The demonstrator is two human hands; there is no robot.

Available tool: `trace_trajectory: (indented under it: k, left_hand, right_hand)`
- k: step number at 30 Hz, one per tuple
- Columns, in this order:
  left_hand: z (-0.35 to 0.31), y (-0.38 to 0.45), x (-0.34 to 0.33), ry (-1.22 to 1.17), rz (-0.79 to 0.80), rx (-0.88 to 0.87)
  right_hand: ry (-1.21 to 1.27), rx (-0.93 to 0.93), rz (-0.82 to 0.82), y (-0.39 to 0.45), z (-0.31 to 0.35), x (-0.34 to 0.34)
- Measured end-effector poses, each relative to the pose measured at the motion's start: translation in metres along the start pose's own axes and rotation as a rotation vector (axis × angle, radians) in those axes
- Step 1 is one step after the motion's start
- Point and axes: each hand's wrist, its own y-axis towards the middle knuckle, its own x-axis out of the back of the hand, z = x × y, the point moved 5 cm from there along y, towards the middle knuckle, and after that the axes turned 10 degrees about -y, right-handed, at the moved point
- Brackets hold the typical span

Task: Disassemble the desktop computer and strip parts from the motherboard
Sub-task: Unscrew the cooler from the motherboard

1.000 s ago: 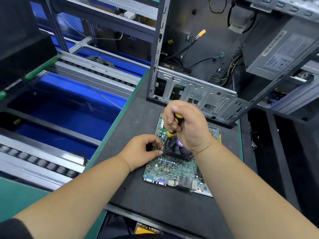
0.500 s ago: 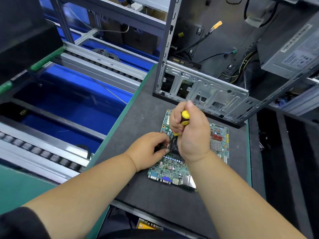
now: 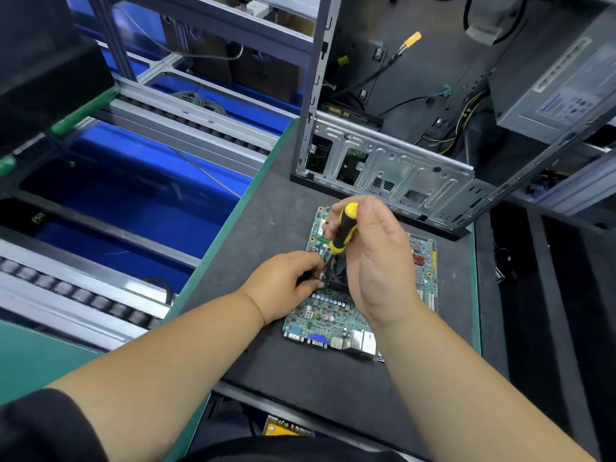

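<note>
Conveyor frame with blue bins [image 3: 126, 181] filling 9 to 11 o'clock. Stripped computer case [image 3: 383, 168] standing open at 12 to 2 o'clock, loose cables and grey power supply [image 3: 560, 85] inside. Dark work mat [image 3: 266, 208] centre, green-edged. Motherboard [image 3: 333, 315] flat on mat at centre, just short of the case, port row toward 6 o'clock. Black cooler fan [image 3: 336, 278] mid-board, mostly hidden by both hands.

Right hand [image 3: 376, 265] wrapped loosely round screwdriver [image 3: 343, 230]; thumb and fingertips on the yellow-black handle, palm opened away from it. Shaft angled down toward 7 o'clock, tip at the cooler's 9 o'clock corner. Left hand [image 3: 286, 285] pinching at that same corner, fingers curled round the tip area; exact contact with screw or fan frame cannot be told.

Versus a second ago: right fist over handle now loosened, handle far more exposed, grip shifted to fingertips. Left hand unchanged at the corner. View tilted slightly, board itself not moved on mat.

Reading: likely re-gripping between turns on a cooler mounting screw. Cooler still seated, so stripping stage early. Risk: tip slipping off onto board components.
</note>
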Motion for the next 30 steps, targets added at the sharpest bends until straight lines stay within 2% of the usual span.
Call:
trace_trajectory:
  k: [7, 18, 22, 26, 30]
  left_hand:
    - [-0.001, -0.003, -0.001, -0.007, -0.012, 0.028]
    - [-0.001, -0.002, -0.001, -0.001, 0.003, 0.045]
    - [-0.002, -0.003, -0.001, 0.003, 0.006, 0.048]
    - [-0.001, -0.003, -0.002, 0.023, 0.008, 0.049]
    - [-0.001, -0.003, -0.001, 0.023, -0.004, 0.044]
  right_hand:
    - [0.069, -0.055, 0.130, 0.017, -0.001, -0.016]
    - [-0.093, -0.045, -0.010, 0.003, -0.001, 0.001]
    - [-0.012, 0.016, 0.046, 0.005, -0.003, -0.008]
    - [0.068, -0.060, 0.196, 0.024, 0.002, -0.016]
    - [-0.035, -0.084, 0.294, 0.018, 0.002, -0.022]
